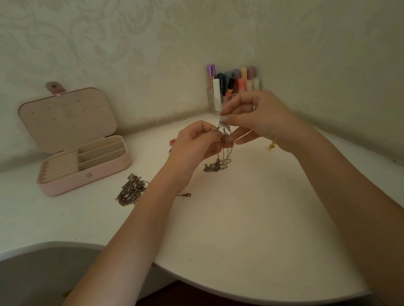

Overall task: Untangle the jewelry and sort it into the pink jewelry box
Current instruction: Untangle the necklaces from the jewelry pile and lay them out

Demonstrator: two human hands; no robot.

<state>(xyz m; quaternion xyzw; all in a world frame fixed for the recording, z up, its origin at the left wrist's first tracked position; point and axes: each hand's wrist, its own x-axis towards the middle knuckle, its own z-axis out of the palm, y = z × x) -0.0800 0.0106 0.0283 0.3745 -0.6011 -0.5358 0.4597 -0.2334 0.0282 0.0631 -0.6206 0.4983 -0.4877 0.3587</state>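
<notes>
While fine silver chains dangle knotted above the smooth white table, their links too blurred to separate, the left hand and right hand both pinch them with curled fingertips, well right of the open, padded pink jewelry box.

Pink jewelry box (beige lining), silver chain, white table, damask wallpaper

Silver chain tangle hanging above table; second jewelry heap lying beside pink jewelry box, sitting open.
</notes>
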